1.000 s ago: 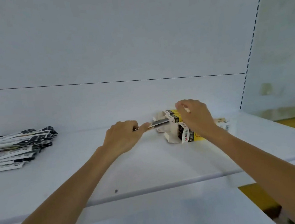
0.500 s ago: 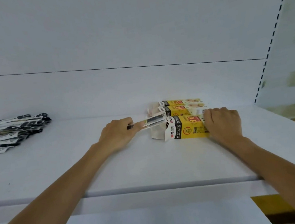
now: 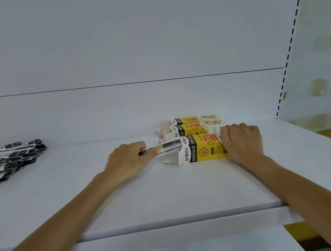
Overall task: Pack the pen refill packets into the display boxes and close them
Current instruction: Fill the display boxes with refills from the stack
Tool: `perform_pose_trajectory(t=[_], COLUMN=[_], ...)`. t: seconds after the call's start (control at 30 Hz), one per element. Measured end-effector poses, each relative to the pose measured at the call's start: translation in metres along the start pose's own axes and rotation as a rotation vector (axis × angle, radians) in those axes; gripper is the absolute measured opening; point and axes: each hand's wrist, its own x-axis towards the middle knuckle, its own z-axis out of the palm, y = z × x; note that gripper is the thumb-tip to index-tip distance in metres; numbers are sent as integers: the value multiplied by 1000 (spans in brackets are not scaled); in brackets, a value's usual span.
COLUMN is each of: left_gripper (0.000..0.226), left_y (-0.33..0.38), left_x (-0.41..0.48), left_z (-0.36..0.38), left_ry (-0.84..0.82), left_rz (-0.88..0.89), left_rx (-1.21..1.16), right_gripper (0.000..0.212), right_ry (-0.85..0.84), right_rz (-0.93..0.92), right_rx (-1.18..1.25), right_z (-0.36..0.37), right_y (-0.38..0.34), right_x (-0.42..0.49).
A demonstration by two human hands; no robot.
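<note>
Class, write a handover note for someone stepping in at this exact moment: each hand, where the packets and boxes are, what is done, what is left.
Left hand pinches a packet, whose far end is inside the open left end of the front box.
Right hand grips that box's right end, steadying it on the shelf.
Two back boxes lie behind it with their left flaps open; their contents cannot be seen.
The pile of loose packets lies far left on the shelf.
Done: one packet partly in.
Left: push it home, pack the pile, close all flaps.
</note>
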Motion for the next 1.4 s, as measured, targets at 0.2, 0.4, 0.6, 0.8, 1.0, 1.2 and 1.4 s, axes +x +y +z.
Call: perform_pose_trajectory(t=[0.2, 0.4, 0.6, 0.8, 1.0, 1.2, 1.4], left_gripper=[52, 46, 33, 28, 3, 13, 19], left_y=[-1, 14, 55, 42, 20, 37, 66], left_x=[-2, 0, 7, 17, 1, 0, 6], left_z=[1, 1, 24, 15, 1, 11, 28], left_ry=[-82, -86, -203, 74, -111, -78, -17], left_rz=[33, 93, 153, 83, -164, -148, -131], left_rx=[-24, -71, -244, -116, -386, -614, -600], right_gripper=[32, 26, 49, 45, 33, 35, 35], right_ry=[-22, -171, -177, -123, -411, -414, -432], right_rz=[-24, 47, 40, 288, 757, 679, 610], right_rx=[-34, 52, 102, 285, 601, 515, 504], right_z=[-5, -4, -10, -16, -13, -14, -25], right_y=[0, 3, -1, -1, 34, 23, 18], right_x=[-1, -1, -2, 0, 2, 0, -4])
